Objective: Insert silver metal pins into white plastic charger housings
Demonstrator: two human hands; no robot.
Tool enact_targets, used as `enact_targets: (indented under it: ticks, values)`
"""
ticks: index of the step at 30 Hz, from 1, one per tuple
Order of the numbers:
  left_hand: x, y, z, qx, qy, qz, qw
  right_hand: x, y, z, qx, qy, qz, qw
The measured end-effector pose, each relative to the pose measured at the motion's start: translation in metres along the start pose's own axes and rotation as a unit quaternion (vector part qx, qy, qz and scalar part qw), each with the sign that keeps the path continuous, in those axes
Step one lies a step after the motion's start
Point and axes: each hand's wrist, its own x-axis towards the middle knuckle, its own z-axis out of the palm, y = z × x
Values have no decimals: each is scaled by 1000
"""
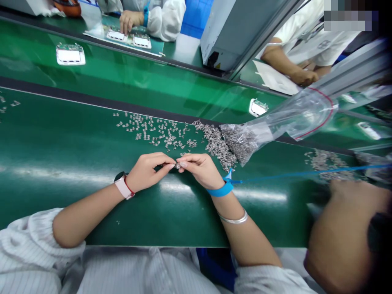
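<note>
Over the green tabletop [147,220], my left hand [150,171] and my right hand [199,167] meet fingertip to fingertip. Both are pinched on a small silvery metal part [177,165], mostly covered by the fingers, so its exact shape does not show. Just beyond the hands lie several scattered small metal parts [143,126] of a similar look. To their right is a dense heap of such parts [217,143], touching a clear plastic bag [241,143] with more of them inside. A blue wrist strap [221,189] circles my right wrist.
A blue cord [294,174] runs from the strap to the right. A co-worker's arm [346,241] and another pile of parts [327,163] are at the right. Behind a dark rail, a green belt [104,77] carries white devices [70,54]. Other people work across it.
</note>
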Motion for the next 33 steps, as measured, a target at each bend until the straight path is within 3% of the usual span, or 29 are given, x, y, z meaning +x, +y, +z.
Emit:
enact_targets:
  ticks: [11,19,26,33]
  values:
    - [-1,-3,1,6,32,59,998,2,-1,11,161,5,97,982]
    - [-1,0,0,15,39,31,999,2,1,9,141,15,74,987]
    - [-1,0,0,83,46,33,995,2,6,12,103,76,37,991]
    - [-3,-2,1,121,61,41,990,3,5,24,160,129,48,977]
